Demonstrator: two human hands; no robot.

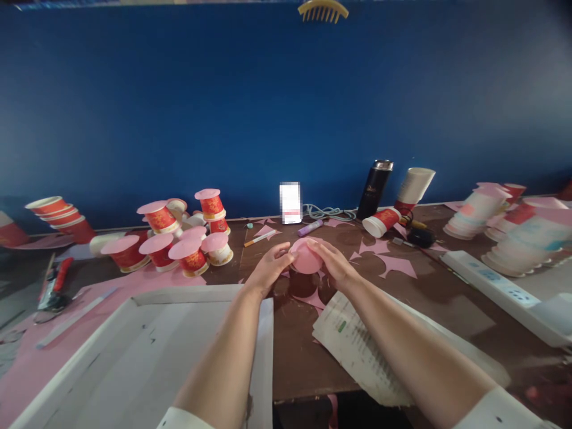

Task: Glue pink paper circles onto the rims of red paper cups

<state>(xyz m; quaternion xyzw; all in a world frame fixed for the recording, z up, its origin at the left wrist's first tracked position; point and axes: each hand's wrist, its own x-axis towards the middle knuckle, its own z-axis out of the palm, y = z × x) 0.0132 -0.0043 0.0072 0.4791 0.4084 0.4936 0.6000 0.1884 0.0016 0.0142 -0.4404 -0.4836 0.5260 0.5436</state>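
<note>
A round pink paper disc (306, 256) is between my hands over the middle of the brown table, with a pale rim showing beneath its left edge. My left hand (271, 267) holds its left side, fingers bent and thumb at the edge. My right hand (333, 262) has its fingers on the disc's top right side. What lies under the disc is mostly hidden. Just behind are a purple glue stick (310, 228) and an orange and white pen-like stick (260, 239). Pink paper scraps (397, 266) lie to the right.
Red cups with pink discs on top (192, 253) stand at the left, beside a white tray (263, 357). A black bottle (375, 189), a power strip (496, 286), stacked cups (478, 211) and a printed paper (353, 339) are at the right. A lit phone (291, 203) leans on the blue wall.
</note>
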